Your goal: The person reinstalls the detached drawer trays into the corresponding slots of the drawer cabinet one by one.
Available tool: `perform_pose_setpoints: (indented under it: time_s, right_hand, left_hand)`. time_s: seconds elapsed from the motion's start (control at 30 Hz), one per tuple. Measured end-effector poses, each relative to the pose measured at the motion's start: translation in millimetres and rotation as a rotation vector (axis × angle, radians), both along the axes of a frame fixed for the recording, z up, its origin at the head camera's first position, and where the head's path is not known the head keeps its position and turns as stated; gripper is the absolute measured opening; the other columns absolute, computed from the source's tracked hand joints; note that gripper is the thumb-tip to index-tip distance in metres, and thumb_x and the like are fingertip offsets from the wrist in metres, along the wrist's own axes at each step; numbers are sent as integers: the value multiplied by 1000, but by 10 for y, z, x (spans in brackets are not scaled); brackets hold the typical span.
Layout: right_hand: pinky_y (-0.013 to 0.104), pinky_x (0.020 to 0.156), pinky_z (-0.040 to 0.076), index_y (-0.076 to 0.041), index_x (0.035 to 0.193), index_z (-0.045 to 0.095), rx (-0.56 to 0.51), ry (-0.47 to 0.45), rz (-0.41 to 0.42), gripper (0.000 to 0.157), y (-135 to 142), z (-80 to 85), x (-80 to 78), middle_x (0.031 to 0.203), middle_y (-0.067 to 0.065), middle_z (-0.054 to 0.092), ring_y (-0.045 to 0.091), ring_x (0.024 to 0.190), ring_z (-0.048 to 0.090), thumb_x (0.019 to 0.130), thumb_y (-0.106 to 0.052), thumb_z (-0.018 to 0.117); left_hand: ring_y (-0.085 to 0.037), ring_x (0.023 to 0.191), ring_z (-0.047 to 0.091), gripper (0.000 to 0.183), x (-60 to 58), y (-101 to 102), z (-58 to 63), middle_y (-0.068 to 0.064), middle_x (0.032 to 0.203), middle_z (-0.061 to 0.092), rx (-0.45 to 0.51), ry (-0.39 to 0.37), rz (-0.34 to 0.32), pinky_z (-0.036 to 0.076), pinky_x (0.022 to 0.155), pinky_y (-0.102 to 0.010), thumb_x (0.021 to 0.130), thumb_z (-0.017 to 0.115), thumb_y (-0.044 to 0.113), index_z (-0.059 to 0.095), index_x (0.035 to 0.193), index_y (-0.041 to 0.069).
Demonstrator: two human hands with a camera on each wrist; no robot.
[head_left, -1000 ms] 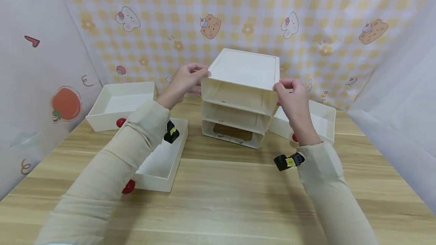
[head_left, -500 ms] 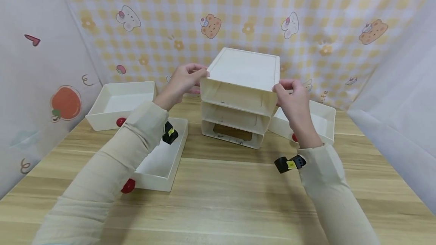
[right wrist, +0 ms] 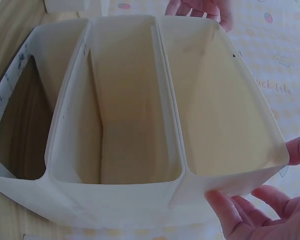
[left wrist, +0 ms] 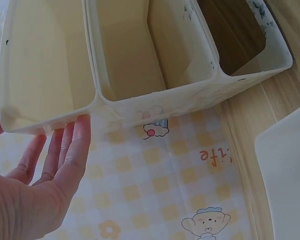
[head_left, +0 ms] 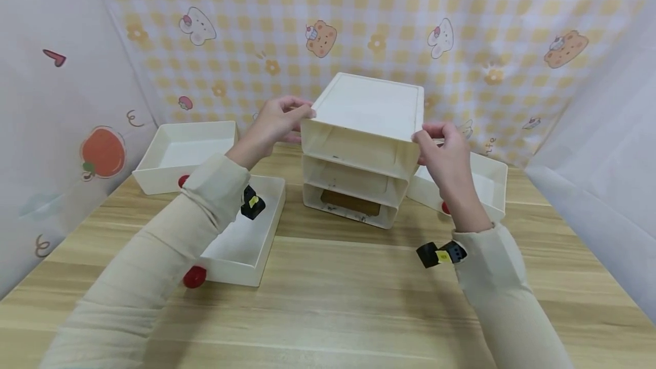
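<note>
Near the far edge of the worktop [head_left: 328, 300], mid-width: white three-tier frame [head_left: 371, 107], standing with its base on the wood.
Left hand [head_left: 279, 121]: fingers narrowed on the frame's upper left side, thumb at the top front corner.
Right hand [head_left: 446, 150]: pinching the opposite top front corner, fingers against the side wall.
Step in hand, judged: two-handed hold on the frame, for steadying or adjusting it.
Next move calls for, judged: equal pressure on both corners, so that the frame does not twist.
Frame facing: mouths toward the worktop's near edge, turned slightly left; right front corner nearest the person.
Long axis: each mouth runs left to right, wider than tall; whole frame, depth against height, cannot tell.
Drawers: far-left drawer [head_left: 159, 179] by the left edge; near-left drawer [head_left: 233, 270] closer to the person; right drawer [head_left: 488, 187] toward the right edge, partly behind the right hand's wrist.
</note>
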State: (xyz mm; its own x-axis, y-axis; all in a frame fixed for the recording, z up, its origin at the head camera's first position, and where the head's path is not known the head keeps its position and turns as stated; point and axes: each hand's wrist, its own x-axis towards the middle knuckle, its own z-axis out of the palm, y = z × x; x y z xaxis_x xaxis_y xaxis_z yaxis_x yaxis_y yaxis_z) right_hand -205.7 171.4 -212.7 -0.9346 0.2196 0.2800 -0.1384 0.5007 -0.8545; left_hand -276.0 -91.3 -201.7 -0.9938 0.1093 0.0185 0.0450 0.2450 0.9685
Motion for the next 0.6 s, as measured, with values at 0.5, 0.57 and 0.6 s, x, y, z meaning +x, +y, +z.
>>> perform_pose_setpoints:
  time_s: [0.5, 0.57, 0.6]
  right_hand:
    - [21, 64, 47, -7, 118, 53, 105, -24, 8, 37, -3, 24, 163, 115, 7, 56, 10, 68, 62, 90, -31, 46]
    - [21, 64, 48, -7, 118, 53, 116, -28, 13, 37, 0, 33, 180, 116, 7, 56, 10, 67, 63, 90, -31, 46]
    - [21, 64, 48, -7, 118, 53, 121, -29, 16, 37, 2, 38, 188, 116, 7, 56, 9, 67, 63, 90, -31, 46]
  left_hand:
    - [-28, 100, 61, 35, 132, -44, 21, -4, 115, 56, -30, 2, -14, 57, 75, -30, 89, 57, 24, 58, 123, 13]
    - [-27, 100, 61, 35, 149, -51, 27, -4, 116, 56, -34, -1, -18, 57, 75, -30, 89, 57, 24, 58, 123, 13]
    - [-27, 100, 61, 35, 158, -54, 29, -4, 117, 56, -33, -3, -22, 57, 76, -31, 89, 57, 24, 58, 123, 13]
